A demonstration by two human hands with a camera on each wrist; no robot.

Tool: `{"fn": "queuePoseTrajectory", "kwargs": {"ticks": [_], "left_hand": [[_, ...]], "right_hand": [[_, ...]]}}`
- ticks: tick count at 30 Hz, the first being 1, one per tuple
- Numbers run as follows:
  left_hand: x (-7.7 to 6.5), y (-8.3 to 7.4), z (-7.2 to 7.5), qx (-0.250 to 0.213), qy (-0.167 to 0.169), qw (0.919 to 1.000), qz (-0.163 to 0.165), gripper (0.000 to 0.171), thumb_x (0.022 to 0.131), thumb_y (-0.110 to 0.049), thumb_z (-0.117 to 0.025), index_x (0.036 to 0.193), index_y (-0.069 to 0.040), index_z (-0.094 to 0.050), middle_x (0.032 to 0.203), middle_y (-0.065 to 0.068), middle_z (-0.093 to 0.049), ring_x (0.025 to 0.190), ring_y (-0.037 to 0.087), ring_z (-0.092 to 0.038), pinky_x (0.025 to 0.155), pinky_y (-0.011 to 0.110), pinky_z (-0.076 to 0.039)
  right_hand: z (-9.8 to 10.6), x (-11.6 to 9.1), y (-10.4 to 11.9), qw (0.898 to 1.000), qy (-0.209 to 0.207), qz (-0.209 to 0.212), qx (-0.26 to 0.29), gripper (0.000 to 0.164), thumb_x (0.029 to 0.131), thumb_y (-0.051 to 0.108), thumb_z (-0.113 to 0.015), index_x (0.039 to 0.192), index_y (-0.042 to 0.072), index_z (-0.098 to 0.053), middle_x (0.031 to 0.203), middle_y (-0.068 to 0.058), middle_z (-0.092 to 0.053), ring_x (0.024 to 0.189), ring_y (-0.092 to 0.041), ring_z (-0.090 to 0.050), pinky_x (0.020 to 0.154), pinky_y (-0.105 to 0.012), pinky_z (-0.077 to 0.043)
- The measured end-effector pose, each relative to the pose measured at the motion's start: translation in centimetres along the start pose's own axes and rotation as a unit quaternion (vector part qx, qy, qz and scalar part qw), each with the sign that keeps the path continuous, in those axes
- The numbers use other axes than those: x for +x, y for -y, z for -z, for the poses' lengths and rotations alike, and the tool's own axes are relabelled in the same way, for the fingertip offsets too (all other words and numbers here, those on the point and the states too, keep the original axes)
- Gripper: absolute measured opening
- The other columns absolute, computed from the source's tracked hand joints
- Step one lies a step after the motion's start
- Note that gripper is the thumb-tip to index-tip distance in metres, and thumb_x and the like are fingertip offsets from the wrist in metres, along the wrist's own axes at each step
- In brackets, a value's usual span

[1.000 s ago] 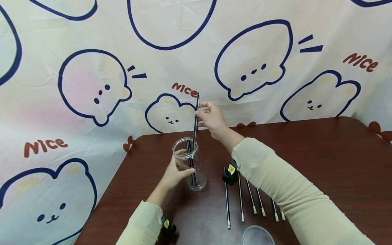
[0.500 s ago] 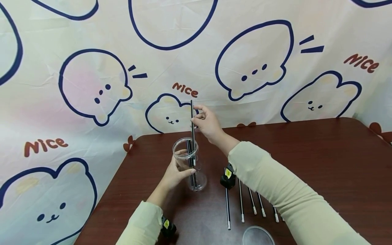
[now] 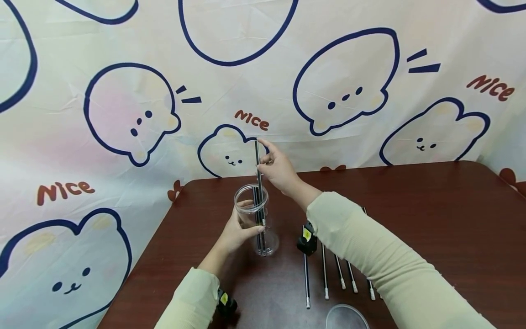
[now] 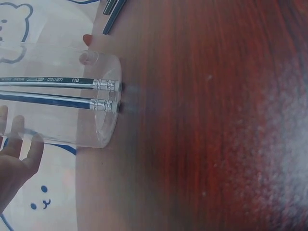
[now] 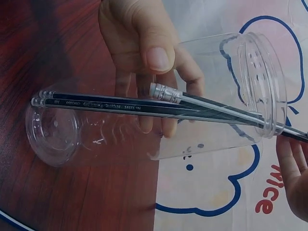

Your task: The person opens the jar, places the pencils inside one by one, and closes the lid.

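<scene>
My left hand (image 3: 238,230) grips a clear plastic jar (image 3: 246,201) around its side, thumb in front. The jar stands upright with its mouth open. Two dark pencils (image 5: 96,102) with silver ferrules lean inside it, eraser ends at the bottom. Above the mouth, my right hand (image 3: 277,167) pinches another pencil (image 3: 258,157) near its upper end. That pencil's eraser end hangs inside the jar, above the bottom, as the right wrist view shows. In the left wrist view the jar's base (image 4: 109,101) and the two pencils show, with some left fingers (image 4: 31,154) beside them.
Several more pencils (image 3: 306,283) lie in a row on the brown table (image 3: 431,219), partly under the right forearm. A round clear lid (image 3: 346,317) lies at the near edge of view. A cartoon-printed cloth (image 3: 230,91) hangs behind the table.
My right hand has moved slightly left and the pencil in it has dropped deeper into the jar, now more upright. My left hand stays put around the jar.
</scene>
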State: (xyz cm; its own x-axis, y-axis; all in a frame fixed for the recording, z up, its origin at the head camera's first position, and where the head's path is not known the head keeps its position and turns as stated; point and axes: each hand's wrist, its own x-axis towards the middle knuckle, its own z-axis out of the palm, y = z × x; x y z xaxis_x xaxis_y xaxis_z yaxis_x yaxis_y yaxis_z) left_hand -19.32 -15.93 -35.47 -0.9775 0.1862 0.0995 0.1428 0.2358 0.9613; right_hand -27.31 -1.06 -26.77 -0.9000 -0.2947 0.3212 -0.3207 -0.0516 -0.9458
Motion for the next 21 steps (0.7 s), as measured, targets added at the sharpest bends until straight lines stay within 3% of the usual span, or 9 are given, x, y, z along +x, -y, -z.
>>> {"fn": "queuePoseTrajectory", "kwargs": {"ticks": [5, 12, 21], "left_hand": [[0.0, -0.1, 0.0, 0.007, -0.003, 1.0, 0.003, 0.066, 0.073, -0.005, -0.065, 0.126, -0.009, -0.027, 0.12, 0.014, -0.04, 0.09, 0.024, -0.051, 0.078, 0.037, -0.039], [0.1, 0.3, 0.0, -0.001, 0.0, 1.0, -0.009, 0.066, 0.072, -0.005, -0.066, 0.125, -0.009, -0.027, 0.12, 0.014, -0.041, 0.094, 0.025, -0.049, 0.08, 0.036, -0.037], [1.1, 2.6, 0.5, -0.027, 0.015, 0.9991, -0.028, 0.066, 0.072, -0.006, -0.067, 0.124, -0.014, -0.027, 0.116, 0.011, -0.049, 0.092, 0.021, -0.053, 0.08, 0.034, -0.039]], "right_hand": [[-0.2, 0.0, -0.1, 0.999, 0.009, 0.005, -0.03, 0.062, 0.076, -0.011, -0.05, 0.13, 0.015, -0.034, 0.08, -0.012, -0.048, 0.065, -0.02, -0.05, 0.057, -0.027, -0.043], [-0.4, -0.3, -0.4, 0.996, 0.015, 0.018, -0.083, 0.043, 0.076, -0.008, -0.053, 0.115, 0.008, -0.043, 0.082, -0.01, -0.049, 0.07, -0.02, -0.051, 0.056, -0.026, -0.043], [-0.6, -0.3, -1.0, 0.99, 0.026, 0.041, -0.135, 0.025, 0.076, -0.002, -0.054, 0.099, 0.005, -0.049, 0.081, -0.008, -0.053, 0.071, -0.019, -0.051, 0.06, -0.026, -0.042]]}}
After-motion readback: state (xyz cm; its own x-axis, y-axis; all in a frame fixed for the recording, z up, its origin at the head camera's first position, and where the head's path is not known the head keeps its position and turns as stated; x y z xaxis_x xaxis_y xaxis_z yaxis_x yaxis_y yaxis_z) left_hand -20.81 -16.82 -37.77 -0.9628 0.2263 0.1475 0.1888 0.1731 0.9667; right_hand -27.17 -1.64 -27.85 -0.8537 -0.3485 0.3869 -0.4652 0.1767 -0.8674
